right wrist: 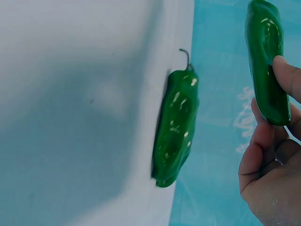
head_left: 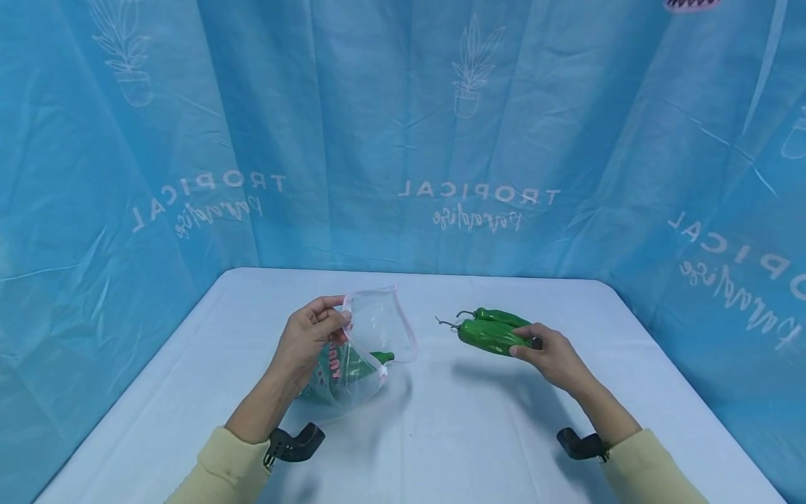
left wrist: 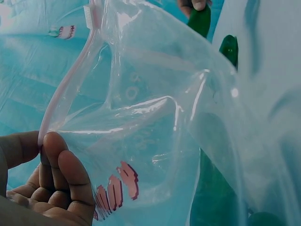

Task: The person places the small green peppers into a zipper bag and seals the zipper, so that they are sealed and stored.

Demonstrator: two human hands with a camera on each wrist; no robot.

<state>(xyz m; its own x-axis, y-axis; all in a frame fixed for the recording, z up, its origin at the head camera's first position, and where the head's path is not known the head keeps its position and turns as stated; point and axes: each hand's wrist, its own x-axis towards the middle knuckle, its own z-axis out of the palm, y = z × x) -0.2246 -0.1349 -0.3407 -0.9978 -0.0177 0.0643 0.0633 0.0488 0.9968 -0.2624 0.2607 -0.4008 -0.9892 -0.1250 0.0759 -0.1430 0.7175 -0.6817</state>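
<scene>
My left hand [head_left: 305, 339] pinches the pink zip edge of a clear zip bag [head_left: 378, 318] between thumb and finger, and the bag's mouth gapes toward the right. A green pepper [head_left: 357, 367] shows through the lower part of the bag, its tip at the opening. Pink print [left wrist: 113, 190] marks the bag's side. To the right, my right hand [head_left: 557, 357] holds a long green pepper [right wrist: 265, 61] by its lower end, raised above the table with its thin stem pointing left. Just behind it, another green pepper [right wrist: 176, 127] lies on the table.
The white table [head_left: 434, 434] has rounded far corners. Blue printed curtains [head_left: 403, 140] surround it at the back and both sides. A dark wrist camera mount [head_left: 296, 443] sits on the left wrist, and a similar mount [head_left: 581, 444] on the right.
</scene>
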